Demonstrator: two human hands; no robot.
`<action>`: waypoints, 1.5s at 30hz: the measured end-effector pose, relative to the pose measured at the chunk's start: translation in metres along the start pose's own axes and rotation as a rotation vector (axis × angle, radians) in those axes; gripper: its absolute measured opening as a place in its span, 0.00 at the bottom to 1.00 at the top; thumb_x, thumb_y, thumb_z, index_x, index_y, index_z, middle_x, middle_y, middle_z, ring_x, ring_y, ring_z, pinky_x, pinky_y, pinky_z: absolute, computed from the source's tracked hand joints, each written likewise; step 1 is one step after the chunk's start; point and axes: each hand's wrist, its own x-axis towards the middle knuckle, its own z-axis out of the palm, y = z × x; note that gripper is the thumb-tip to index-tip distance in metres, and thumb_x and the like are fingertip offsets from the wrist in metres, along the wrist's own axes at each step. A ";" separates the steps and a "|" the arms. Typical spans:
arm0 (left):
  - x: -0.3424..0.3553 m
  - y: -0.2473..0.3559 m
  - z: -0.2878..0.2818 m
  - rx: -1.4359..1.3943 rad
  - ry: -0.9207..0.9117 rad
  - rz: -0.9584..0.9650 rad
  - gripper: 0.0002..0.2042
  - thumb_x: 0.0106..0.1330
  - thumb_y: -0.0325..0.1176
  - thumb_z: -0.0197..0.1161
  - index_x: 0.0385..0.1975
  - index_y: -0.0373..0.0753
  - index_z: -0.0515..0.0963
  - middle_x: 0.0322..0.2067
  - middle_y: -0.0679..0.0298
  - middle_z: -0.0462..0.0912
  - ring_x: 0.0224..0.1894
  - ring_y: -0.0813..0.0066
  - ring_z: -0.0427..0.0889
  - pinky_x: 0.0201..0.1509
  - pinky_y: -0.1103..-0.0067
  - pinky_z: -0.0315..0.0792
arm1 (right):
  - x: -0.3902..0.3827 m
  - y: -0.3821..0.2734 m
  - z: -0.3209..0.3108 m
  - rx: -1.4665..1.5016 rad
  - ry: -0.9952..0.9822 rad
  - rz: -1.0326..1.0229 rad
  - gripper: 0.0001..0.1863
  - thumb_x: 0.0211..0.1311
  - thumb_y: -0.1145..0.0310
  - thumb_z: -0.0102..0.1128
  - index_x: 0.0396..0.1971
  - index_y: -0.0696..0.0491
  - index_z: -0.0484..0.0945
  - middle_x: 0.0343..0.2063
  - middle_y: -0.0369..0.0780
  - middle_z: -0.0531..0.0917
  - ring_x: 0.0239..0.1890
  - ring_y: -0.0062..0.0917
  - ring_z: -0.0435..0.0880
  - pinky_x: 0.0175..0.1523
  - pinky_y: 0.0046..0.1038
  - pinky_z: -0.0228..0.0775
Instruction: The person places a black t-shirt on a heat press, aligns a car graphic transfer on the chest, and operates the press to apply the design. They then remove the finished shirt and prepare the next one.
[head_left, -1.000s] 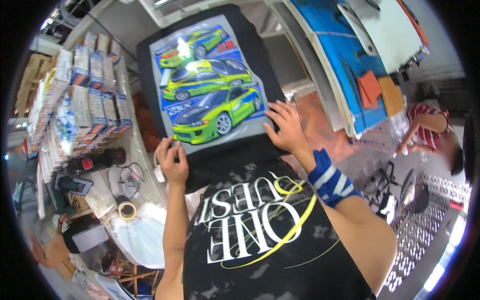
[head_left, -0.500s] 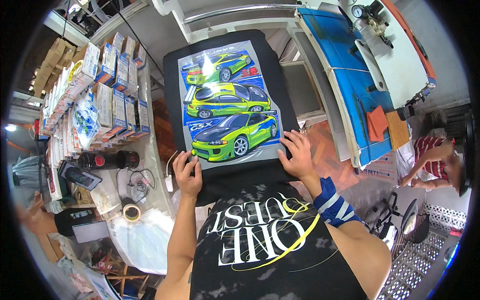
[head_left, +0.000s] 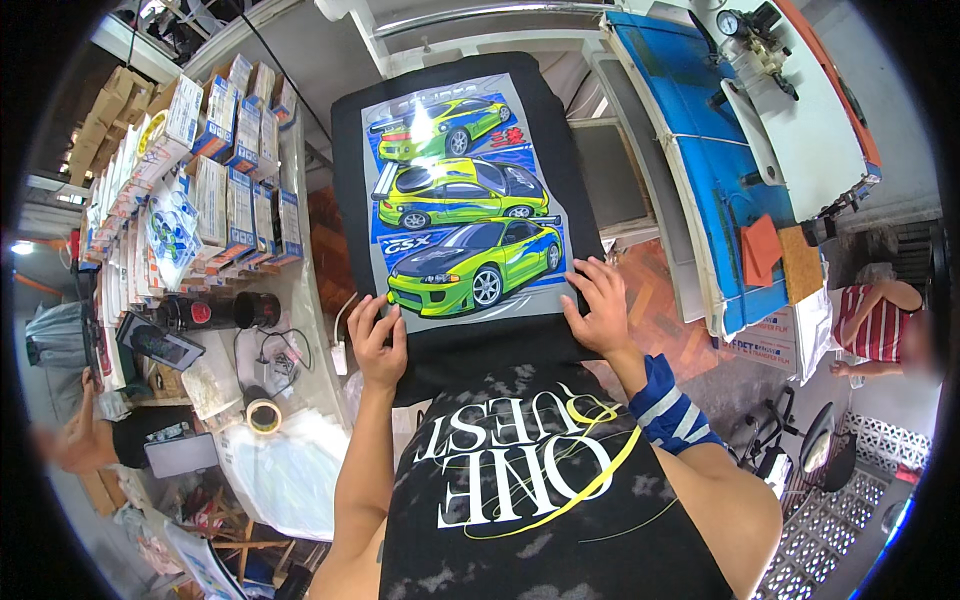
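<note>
A clear-edged printed film sheet (head_left: 460, 235) with green and blue cars lies on a black shirt (head_left: 348, 190) spread over a flat board. At the film's lower left corner rests my left hand (head_left: 380, 345), its fingers bent and slightly apart. My right hand (head_left: 598, 305) touches the lower right edge with spread fingers. Neither hand appears to grip anything. Light glares off the middle of the film. The black cloth's near end reaches my printed top (head_left: 520, 470). A blue striped band (head_left: 675, 405) circles my right upper forearm.
Boxes (head_left: 235, 205) crowd the left bench, beside a tape roll (head_left: 263, 417) and a phone (head_left: 160, 342). To the right is a blue flat panel (head_left: 690, 170) with a pressure gauge (head_left: 730, 23) beyond it. One person (head_left: 875, 320) is at far right, another person's arm (head_left: 85, 435) at far left.
My view has shifted slightly. My hands stay at the film's lower corners, with small finger movements. The people at both sides have moved their arms.
</note>
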 end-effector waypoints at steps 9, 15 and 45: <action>0.026 0.003 -0.013 0.073 -0.196 -0.041 0.14 0.56 0.26 0.71 0.43 0.39 0.82 0.51 0.54 0.81 0.56 0.52 0.76 0.63 0.60 0.70 | 0.027 0.018 -0.003 -0.051 0.004 0.080 0.08 0.59 0.64 0.69 0.36 0.51 0.83 0.44 0.41 0.85 0.52 0.39 0.81 0.57 0.46 0.68; 0.069 -0.101 -0.005 -0.640 -0.117 -1.042 0.20 0.77 0.44 0.61 0.59 0.36 0.77 0.48 0.62 0.84 0.47 0.67 0.82 0.53 0.70 0.74 | 0.101 0.094 0.020 1.296 -0.300 1.322 0.18 0.75 0.57 0.61 0.45 0.59 0.83 0.42 0.40 0.88 0.43 0.26 0.87 0.51 0.30 0.79; 0.053 -0.091 -0.075 -0.930 -0.482 -0.655 0.33 0.60 0.14 0.61 0.70 0.32 0.70 0.51 0.68 0.80 0.45 0.85 0.78 0.48 0.86 0.72 | 0.089 0.132 -0.001 1.016 0.071 0.950 0.19 0.65 0.75 0.70 0.56 0.52 0.79 0.41 0.31 0.86 0.34 0.14 0.81 0.35 0.16 0.67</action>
